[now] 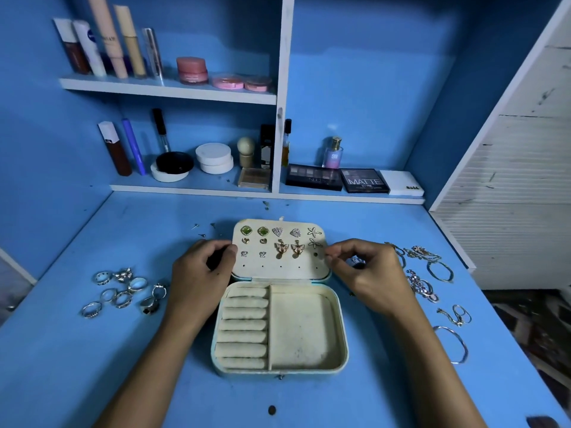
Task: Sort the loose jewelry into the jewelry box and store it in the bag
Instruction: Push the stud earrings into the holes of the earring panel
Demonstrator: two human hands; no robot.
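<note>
A cream jewelry box [304, 332] lies open in the middle of the blue desk, with ring rolls on its left side and a bare compartment on its right. Its raised lid [279, 267] carries several pairs of earrings [281, 240] pinned in rows. My left hand [197, 276] grips the lid's left edge with curled fingers. At the lid's right edge, my right hand [367, 273] pinches with thumb and forefinger. Several silver rings [123, 291] lie loose to the left of the box. Bracelets and chains [426, 273] lie to the right. No bag is in view.
A thin bangle [454, 344] and a small chain piece [455, 315] lie near the desk's right edge. Tiny earring parts [200, 230] sit behind my left hand. Shelves at the back hold cosmetics [213, 157] and eyeshadow palettes [336, 177]. A white slatted panel [519, 186] stands at right.
</note>
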